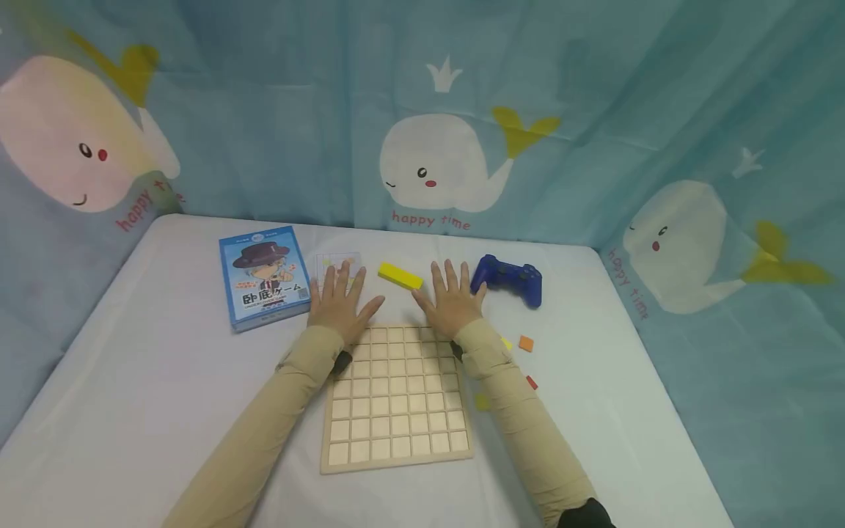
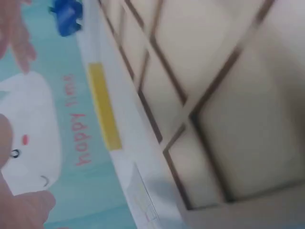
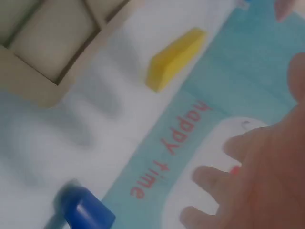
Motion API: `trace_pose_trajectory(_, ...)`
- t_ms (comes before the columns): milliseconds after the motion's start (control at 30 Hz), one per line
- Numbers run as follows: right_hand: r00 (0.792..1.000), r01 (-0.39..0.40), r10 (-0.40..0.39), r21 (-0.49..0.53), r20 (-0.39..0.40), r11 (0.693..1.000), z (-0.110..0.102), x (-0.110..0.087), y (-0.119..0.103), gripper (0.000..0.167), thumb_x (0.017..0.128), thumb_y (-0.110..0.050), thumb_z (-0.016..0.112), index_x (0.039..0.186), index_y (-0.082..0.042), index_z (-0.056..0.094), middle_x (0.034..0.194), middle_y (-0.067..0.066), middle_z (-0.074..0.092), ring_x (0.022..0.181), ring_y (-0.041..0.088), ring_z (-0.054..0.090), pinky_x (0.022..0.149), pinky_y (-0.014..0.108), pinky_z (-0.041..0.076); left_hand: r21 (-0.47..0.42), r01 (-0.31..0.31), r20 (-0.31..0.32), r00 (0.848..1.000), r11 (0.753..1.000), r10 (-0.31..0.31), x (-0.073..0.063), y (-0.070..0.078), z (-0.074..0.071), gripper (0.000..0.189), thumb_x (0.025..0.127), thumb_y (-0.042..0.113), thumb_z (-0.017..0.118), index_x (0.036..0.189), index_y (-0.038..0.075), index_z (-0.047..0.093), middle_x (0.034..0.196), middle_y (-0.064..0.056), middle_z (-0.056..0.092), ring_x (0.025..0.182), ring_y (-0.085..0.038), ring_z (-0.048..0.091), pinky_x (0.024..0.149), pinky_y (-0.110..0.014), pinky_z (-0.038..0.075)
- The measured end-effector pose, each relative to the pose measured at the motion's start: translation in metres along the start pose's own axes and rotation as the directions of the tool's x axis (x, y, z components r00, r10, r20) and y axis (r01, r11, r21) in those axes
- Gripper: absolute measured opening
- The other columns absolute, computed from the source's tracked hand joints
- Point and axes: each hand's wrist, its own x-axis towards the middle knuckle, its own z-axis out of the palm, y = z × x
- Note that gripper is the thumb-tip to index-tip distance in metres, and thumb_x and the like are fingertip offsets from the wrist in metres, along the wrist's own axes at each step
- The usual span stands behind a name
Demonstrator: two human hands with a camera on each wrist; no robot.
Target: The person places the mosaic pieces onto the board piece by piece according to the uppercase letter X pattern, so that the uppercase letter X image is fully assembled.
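Both hands are spread palm down over the far edge of a wooden grid board (image 1: pixel 397 466). My left hand (image 1: pixel 335 312), fingers straight, is over the board's far left corner, nearest a clear sheet with small coloured marks (image 1: pixel 328 262). At the far right corner is my right hand (image 1: pixel 453 304), its fingers fanned out close to a blue game controller (image 1: pixel 508 277). A yellow block (image 1: pixel 400 276) lies between and beyond the hands. In the right wrist view, the yellow block (image 3: pixel 174 59) stands apart from the fingers (image 3: pixel 209 181). Neither hand holds anything.
A blue game box (image 1: pixel 265 275) with a cartoon figure lies at the far left. Small orange (image 1: pixel 526 343), red (image 1: pixel 532 382) and yellow-green pieces (image 1: pixel 483 401) lie right of the board, partly behind the right sleeve. A whale-print curtain (image 1: pixel 297 147) rises behind the white table (image 1: pixel 132 367).
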Motion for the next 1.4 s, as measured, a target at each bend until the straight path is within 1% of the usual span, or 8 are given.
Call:
trace_pose_trajectory(100, 1.000, 0.013, -0.013, 0.049, 0.003, 0.999, -0.004, -0.016, 0.011, 0.075, 0.096, -0.066, 0.019, 0.155, -0.024, 0.002, 0.162, 0.006, 0.002, 0.147, 0.035, -0.009, 0.109, 0.073, 0.000, -0.079, -0.049, -0.018, 0.999, 0.996, 0.048, -0.016, -0.003, 0.000, 0.074, 0.099, 0.057, 0.034, 0.155, 0.013, 0.013, 0.160, -0.018, 0.002, 0.146, -0.042, -0.001, 0.115, -0.062, -0.005)
trace_pose_trajectory(233, 0.998, 0.046, -0.039, 0.153, -0.047, 0.987, -0.012, -0.048, 0.035, 0.070, 0.099, -0.058, 0.030, 0.154, -0.019, 0.017, 0.159, 0.010, 0.021, 0.147, 0.036, 0.009, 0.108, 0.073, 0.002, -0.268, -0.086, 0.010, 0.996, 0.960, 0.093, -0.050, -0.015, -0.001, 0.067, 0.100, 0.044, 0.042, 0.151, 0.006, 0.022, 0.156, -0.026, 0.012, 0.143, -0.048, 0.008, 0.113, -0.066, 0.001)
trace_pose_trajectory(367, 0.990, 0.069, -0.036, 0.246, -0.137, 0.967, -0.015, -0.074, 0.071, 0.057, 0.099, -0.037, 0.051, 0.145, -0.005, 0.038, 0.142, 0.020, 0.045, 0.132, 0.039, 0.040, 0.109, 0.065, 0.023, -0.311, -0.028, 0.065, 0.997, 0.950, 0.050, -0.078, -0.035, 0.005, 0.062, 0.098, 0.042, 0.047, 0.146, 0.005, 0.034, 0.154, -0.027, 0.022, 0.142, -0.047, 0.012, 0.112, -0.067, 0.000)
trace_pose_trajectory(467, 0.988, 0.041, 0.005, 0.290, -0.153, 0.956, -0.013, -0.083, 0.100, 0.045, 0.096, -0.018, 0.059, 0.135, 0.002, 0.048, 0.131, 0.026, 0.053, 0.118, 0.042, 0.053, 0.099, 0.057, 0.043, -0.276, -0.044, 0.047, 0.997, 0.960, 0.060, -0.087, -0.048, 0.013, 0.065, 0.094, 0.044, 0.054, 0.144, 0.005, 0.039, 0.154, -0.024, 0.025, 0.143, -0.046, 0.014, 0.112, -0.067, 0.000)
trace_pose_trajectory(700, 0.997, -0.074, 0.081, 0.287, -0.013, 0.955, 0.000, -0.075, 0.147, 0.039, 0.092, -0.007, 0.060, 0.130, 0.000, 0.054, 0.122, 0.024, 0.059, 0.109, 0.040, 0.058, 0.092, 0.053, 0.050, -0.292, -0.134, 0.003, 0.990, 0.947, 0.141, -0.090, -0.066, 0.025, 0.075, 0.085, 0.043, 0.067, 0.145, 0.008, 0.038, 0.155, -0.018, 0.028, 0.144, -0.043, 0.011, 0.112, -0.066, -0.002)
trace_pose_trajectory(900, 0.992, -0.119, 0.127, 0.290, -0.009, 0.950, 0.014, -0.078, 0.167, 0.036, 0.088, -0.005, 0.065, 0.124, -0.001, 0.060, 0.117, 0.019, 0.059, 0.107, 0.036, 0.058, 0.091, 0.050, 0.050, -0.335, -0.178, 0.006, 0.982, 0.925, 0.191, -0.084, -0.066, 0.029, 0.073, 0.085, 0.041, 0.069, 0.143, 0.007, 0.042, 0.154, -0.017, 0.030, 0.145, -0.041, 0.014, 0.115, -0.063, 0.003)
trace_pose_trajectory(1100, 0.992, -0.089, 0.111, 0.300, -0.057, 0.950, 0.021, -0.084, 0.170, 0.029, 0.087, -0.003, 0.066, 0.116, -0.002, 0.064, 0.115, 0.016, 0.060, 0.107, 0.035, 0.058, 0.093, 0.051, 0.049, -0.320, -0.208, -0.035, 0.977, 0.924, 0.208, -0.082, -0.067, 0.031, 0.068, 0.083, 0.040, 0.071, 0.139, 0.011, 0.048, 0.152, -0.015, 0.034, 0.143, -0.040, 0.018, 0.113, -0.064, 0.008)
trace_pose_trajectory(1400, 0.994, -0.082, 0.097, 0.255, -0.046, 0.964, 0.015, -0.081, 0.160, 0.029, 0.090, -0.006, 0.063, 0.118, 0.001, 0.061, 0.113, 0.018, 0.059, 0.103, 0.034, 0.059, 0.092, 0.050, 0.050, -0.325, -0.212, -0.086, 0.977, 0.922, 0.194, -0.084, -0.068, 0.034, 0.062, 0.083, 0.038, 0.071, 0.136, 0.012, 0.052, 0.150, -0.014, 0.038, 0.142, -0.039, 0.022, 0.111, -0.063, 0.010)
